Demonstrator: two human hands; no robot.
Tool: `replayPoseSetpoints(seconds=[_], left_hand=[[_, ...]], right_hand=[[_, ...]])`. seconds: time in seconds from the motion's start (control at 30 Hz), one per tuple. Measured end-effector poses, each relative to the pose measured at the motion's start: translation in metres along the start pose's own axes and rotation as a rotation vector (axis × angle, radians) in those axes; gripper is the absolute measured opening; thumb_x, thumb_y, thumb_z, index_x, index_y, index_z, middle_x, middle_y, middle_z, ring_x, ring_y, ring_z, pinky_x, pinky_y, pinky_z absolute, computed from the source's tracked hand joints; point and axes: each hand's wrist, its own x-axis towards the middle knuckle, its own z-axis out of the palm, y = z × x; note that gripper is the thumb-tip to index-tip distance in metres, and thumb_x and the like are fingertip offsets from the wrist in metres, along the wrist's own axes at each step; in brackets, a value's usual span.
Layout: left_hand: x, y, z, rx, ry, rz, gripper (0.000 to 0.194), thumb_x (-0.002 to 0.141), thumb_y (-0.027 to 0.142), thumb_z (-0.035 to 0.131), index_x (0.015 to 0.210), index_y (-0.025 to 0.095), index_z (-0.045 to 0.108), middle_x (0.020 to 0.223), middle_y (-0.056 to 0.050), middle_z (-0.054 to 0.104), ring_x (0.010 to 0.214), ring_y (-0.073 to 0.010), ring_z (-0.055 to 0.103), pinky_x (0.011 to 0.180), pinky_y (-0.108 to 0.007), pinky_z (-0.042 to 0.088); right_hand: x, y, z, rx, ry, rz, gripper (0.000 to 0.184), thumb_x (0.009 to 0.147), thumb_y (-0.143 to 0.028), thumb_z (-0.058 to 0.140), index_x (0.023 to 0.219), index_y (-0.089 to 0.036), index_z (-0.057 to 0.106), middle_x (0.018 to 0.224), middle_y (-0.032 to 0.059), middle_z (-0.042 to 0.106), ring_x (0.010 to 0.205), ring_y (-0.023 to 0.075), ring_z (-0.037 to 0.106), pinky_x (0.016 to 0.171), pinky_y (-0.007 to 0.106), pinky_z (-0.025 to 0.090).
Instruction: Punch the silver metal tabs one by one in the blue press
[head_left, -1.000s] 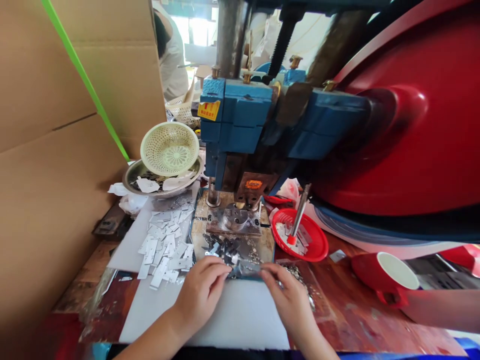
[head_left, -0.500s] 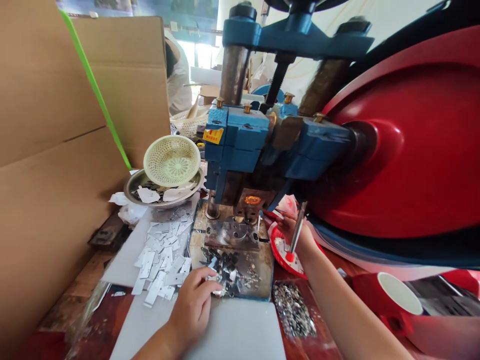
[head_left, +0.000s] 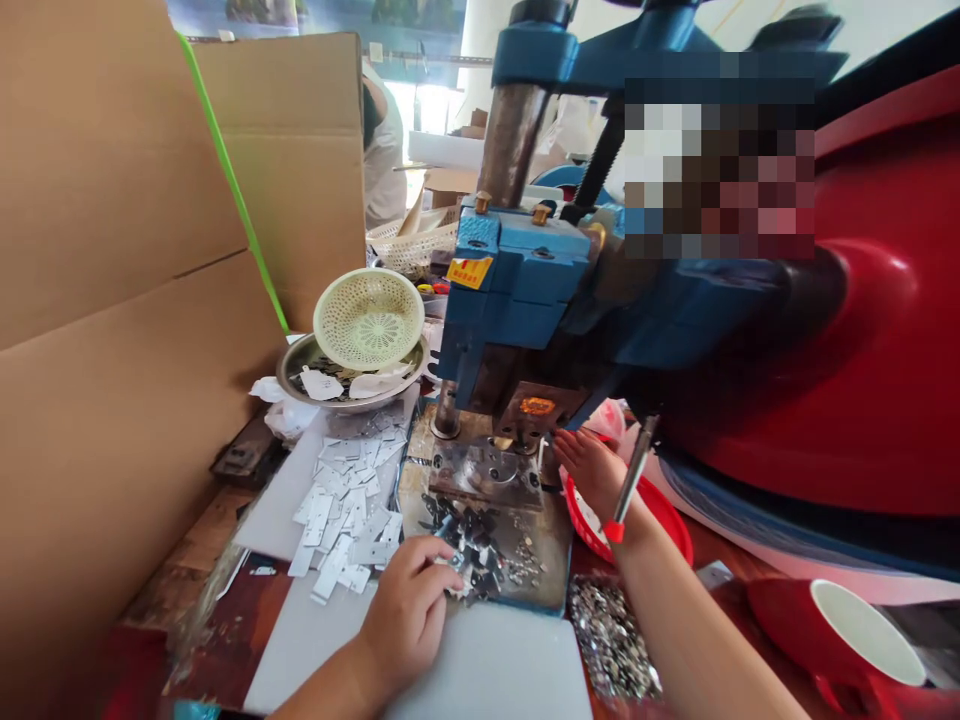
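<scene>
My left hand [head_left: 409, 608] rests at the front edge of the press bed, fingers curled and pinching a small metal piece by the dark punched scraps [head_left: 469, 535]. My right hand [head_left: 596, 470] reaches up beside the die block [head_left: 487, 470] under the blue press [head_left: 525, 290], fingers together near the die; whether it holds anything is hidden. A metal rod with a red tip [head_left: 630, 480] stands in front of my right wrist. Flat silver blanks [head_left: 349, 500] lie spread on a white board left of the bed.
A cream strainer [head_left: 369, 318] sits in a steel bowl [head_left: 296, 365] behind the blanks. A red basket [head_left: 667, 510], a red cup [head_left: 862, 625] and a pile of tiny metal bits [head_left: 611, 640] lie right. Cardboard [head_left: 112, 300] walls the left. Another person stands behind.
My right hand left the front of the bed and rose to the die beside the rod. My left hand stayed at the scraps. The view shifted right.
</scene>
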Motion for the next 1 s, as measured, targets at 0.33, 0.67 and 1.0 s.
replayPoseSetpoints(seconds=[0.33, 0.67, 1.0], left_hand=[[0.009, -0.008, -0.032, 0.143, -0.122, -0.055, 0.033, 0.075, 0.003, 0.045, 0.093, 0.022, 0.064, 0.096, -0.007, 0.060, 0.089, -0.0201, 0.057, 0.079, -0.035, 0.049], [0.028, -0.044, -0.072, 0.547, -0.395, -0.517, 0.007, 0.079, 0.027, 0.061, 0.080, 0.021, 0.066, 0.096, -0.005, 0.057, 0.093, -0.0229, 0.053, 0.083, -0.037, 0.040], [0.019, -0.039, -0.077, 0.496, -0.435, -0.445, 0.020, 0.077, 0.031, 0.063, 0.094, 0.022, 0.060, 0.116, -0.008, 0.052, 0.108, -0.0298, 0.049, 0.089, -0.043, 0.040]], right_hand=[[-0.145, 0.021, 0.004, -0.408, -0.021, 0.063, 0.047, 0.068, -0.056, 0.065, 0.099, -0.020, 0.066, 0.089, 0.0078, 0.073, 0.085, 0.0229, 0.067, 0.080, 0.033, 0.053], [-0.169, 0.025, 0.035, -0.584, -0.244, -0.068, 0.047, 0.077, -0.060, 0.053, 0.097, -0.020, 0.069, 0.093, 0.0100, 0.073, 0.086, 0.0237, 0.068, 0.081, 0.034, 0.054], [-0.181, 0.023, 0.055, -0.814, -0.510, -0.383, 0.027, 0.088, -0.039, 0.047, 0.102, -0.029, 0.068, 0.099, 0.0041, 0.071, 0.094, 0.0243, 0.065, 0.084, 0.038, 0.053]])
